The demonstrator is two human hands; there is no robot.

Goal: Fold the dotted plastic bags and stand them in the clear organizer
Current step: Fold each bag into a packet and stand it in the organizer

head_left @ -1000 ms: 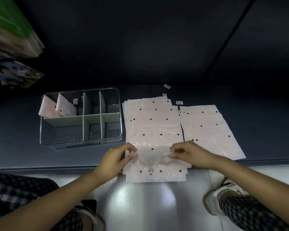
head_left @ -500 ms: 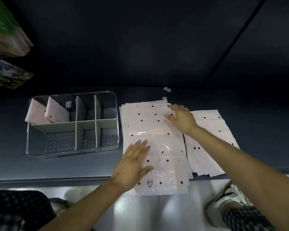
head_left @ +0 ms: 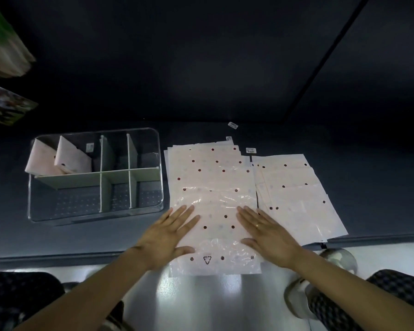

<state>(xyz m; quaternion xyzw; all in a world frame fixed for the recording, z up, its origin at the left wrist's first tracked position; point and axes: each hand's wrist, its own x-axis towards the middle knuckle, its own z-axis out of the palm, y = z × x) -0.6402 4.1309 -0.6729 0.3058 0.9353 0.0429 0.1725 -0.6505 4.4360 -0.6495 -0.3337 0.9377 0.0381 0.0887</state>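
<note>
We kneel at a dark bench point(head_left: 225, 111), most of the job plainly still ahead. The clear organizer point(head_left: 95, 174) serves as our landmark: only its far-left compartment is filled, with two folded bags point(head_left: 58, 161) leaning upright there, and the other compartments look bare. Just to the organizer's right lies the main stack of dotted plastic bags point(head_left: 210, 177), flat and unfolded, its near edge overhanging the bench; farther right of the organizer a second stack point(head_left: 294, 194) waits, fanned and untouched. Our left hand point(head_left: 167, 237) and right hand point(head_left: 265, 232), fingers spread and palms down, press on the top bag of the main stack, apparently smoothing it before the first fold. Small labels point(head_left: 233, 125) lie beyond the stacks.
</note>
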